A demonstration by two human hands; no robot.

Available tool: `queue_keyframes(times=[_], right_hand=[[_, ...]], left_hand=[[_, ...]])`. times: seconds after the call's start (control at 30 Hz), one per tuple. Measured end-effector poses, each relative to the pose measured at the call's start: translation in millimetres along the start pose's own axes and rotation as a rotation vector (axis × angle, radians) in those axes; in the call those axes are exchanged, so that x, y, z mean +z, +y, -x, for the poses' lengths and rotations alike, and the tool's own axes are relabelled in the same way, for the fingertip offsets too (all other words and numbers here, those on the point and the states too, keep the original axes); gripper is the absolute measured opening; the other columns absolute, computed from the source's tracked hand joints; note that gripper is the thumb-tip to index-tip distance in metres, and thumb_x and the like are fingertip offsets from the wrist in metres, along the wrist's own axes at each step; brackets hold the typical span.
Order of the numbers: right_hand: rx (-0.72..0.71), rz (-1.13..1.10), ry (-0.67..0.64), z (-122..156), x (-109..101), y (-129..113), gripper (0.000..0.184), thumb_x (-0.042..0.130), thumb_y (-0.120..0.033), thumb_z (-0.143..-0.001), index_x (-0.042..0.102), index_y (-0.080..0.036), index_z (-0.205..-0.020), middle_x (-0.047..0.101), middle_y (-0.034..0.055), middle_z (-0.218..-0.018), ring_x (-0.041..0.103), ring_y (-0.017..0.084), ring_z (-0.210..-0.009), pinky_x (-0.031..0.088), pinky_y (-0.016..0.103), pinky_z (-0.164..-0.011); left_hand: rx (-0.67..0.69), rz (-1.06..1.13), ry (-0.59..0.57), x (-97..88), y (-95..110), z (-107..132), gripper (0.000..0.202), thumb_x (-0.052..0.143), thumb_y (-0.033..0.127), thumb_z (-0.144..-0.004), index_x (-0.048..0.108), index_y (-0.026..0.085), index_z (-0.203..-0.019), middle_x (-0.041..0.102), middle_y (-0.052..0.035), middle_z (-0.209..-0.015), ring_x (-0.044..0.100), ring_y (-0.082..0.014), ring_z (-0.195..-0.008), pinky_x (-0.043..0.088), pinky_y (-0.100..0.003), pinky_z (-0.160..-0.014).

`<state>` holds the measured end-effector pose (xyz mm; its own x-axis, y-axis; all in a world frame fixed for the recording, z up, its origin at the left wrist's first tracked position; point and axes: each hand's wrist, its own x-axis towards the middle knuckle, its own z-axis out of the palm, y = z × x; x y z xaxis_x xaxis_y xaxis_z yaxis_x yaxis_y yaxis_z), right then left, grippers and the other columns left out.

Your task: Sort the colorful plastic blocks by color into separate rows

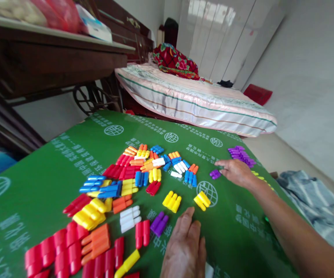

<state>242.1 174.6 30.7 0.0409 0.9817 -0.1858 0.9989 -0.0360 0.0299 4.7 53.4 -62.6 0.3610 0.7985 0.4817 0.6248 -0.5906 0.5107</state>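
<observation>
My left hand [183,243] rests low over the green tabletop, fingers stretched forward and holding nothing visible. Just left of it lies a purple group [159,223] of stubby, marker-like plastic pieces. Ahead of its fingertips are two yellow groups, one on the left [172,201] and one on the right [202,200]. My right hand [236,172] reaches in from the right, fingers extended and apart, beside a small purple group [215,174]. Whether a fingertip touches that group I cannot tell. Beyond this hand lies a row of purple pieces [241,155], with light yellow pieces [261,178] partly behind my forearm.
Many red, blue, orange, yellow and white pieces, such as a white group [130,218], are heaped across the left and middle of the green table [53,170]. A bed [201,100] stands behind it. A dark wooden sewing table [48,65] is at left, folded cloth [308,200] at right.
</observation>
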Motion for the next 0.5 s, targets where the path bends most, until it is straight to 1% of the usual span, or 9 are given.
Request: queue_keyframes(times=[0.1, 0.17, 0.27, 0.33, 0.4, 0.5], right_hand=[[-0.184, 0.101, -0.057, 2.4, 1.0, -2.2, 0.04, 0.053, -0.022, -0.084, 0.063, -0.029, -0.122, 0.072, 0.0043, -0.106, 0.067, 0.024, -0.099, 0.049, 0.032, -0.083], [-0.233, 0.198, -0.062, 2.1, 4.6, -8.3, 0.036, 0.05, -0.02, -0.084, 0.065, -0.026, -0.116, 0.072, 0.0076, -0.103, 0.067, 0.025, -0.097, 0.05, 0.032, -0.079], [-0.253, 0.306, -0.073, -1.1, 8.1, -14.5, 0.034, 0.044, -0.014, -0.085, 0.065, -0.022, -0.111, 0.073, 0.011, -0.093, 0.069, 0.025, -0.089, 0.049, 0.03, -0.072], [-0.275, 0.345, -0.075, -4.5, 6.5, -12.2, 0.033, 0.043, -0.014, -0.085, 0.064, -0.021, -0.11, 0.073, 0.0122, -0.091, 0.069, 0.025, -0.088, 0.048, 0.03, -0.071], [-0.279, 0.363, -0.069, -8.9, 1.4, -2.8, 0.031, 0.043, -0.017, -0.087, 0.064, -0.02, -0.11, 0.073, 0.0129, -0.09, 0.069, 0.027, -0.088, 0.048, 0.032, -0.071], [-0.193, 0.372, -0.055, -18.3, -11.3, 23.7, 0.03, 0.044, -0.024, -0.089, 0.064, -0.02, -0.11, 0.072, 0.0129, -0.092, 0.069, 0.028, -0.088, 0.048, 0.033, -0.071]], left_hand=[[0.043, -0.002, -0.026, -0.9, -1.9, -0.8, 0.024, 0.052, 0.018, -0.082, 0.061, 0.016, -0.104, 0.057, -0.0151, -0.13, 0.058, -0.0233, -0.117, 0.055, -0.033, -0.093], [0.058, -0.013, -0.014, 0.2, -3.5, -0.9, 0.023, 0.052, 0.019, -0.083, 0.061, 0.016, -0.103, 0.057, -0.0152, -0.129, 0.058, -0.0235, -0.116, 0.055, -0.033, -0.092], [0.04, -0.03, 0.05, 5.9, -4.7, 0.5, 0.022, 0.05, 0.016, -0.083, 0.06, 0.016, -0.102, 0.056, -0.0159, -0.129, 0.059, -0.0236, -0.115, 0.056, -0.034, -0.092], [0.038, -0.034, 0.077, 10.7, -4.9, 1.8, 0.022, 0.049, 0.014, -0.082, 0.06, 0.016, -0.101, 0.056, -0.0155, -0.128, 0.059, -0.0231, -0.113, 0.056, -0.034, -0.091], [0.038, -0.035, 0.09, 14.3, -4.9, 2.8, 0.022, 0.049, 0.014, -0.082, 0.059, 0.017, -0.101, 0.056, -0.0149, -0.128, 0.059, -0.0227, -0.112, 0.056, -0.034, -0.092], [0.036, -0.042, 0.108, 16.7, -5.1, 3.3, 0.021, 0.05, 0.014, -0.082, 0.059, 0.017, -0.101, 0.055, -0.0144, -0.128, 0.059, -0.0225, -0.113, 0.055, -0.033, -0.092]])
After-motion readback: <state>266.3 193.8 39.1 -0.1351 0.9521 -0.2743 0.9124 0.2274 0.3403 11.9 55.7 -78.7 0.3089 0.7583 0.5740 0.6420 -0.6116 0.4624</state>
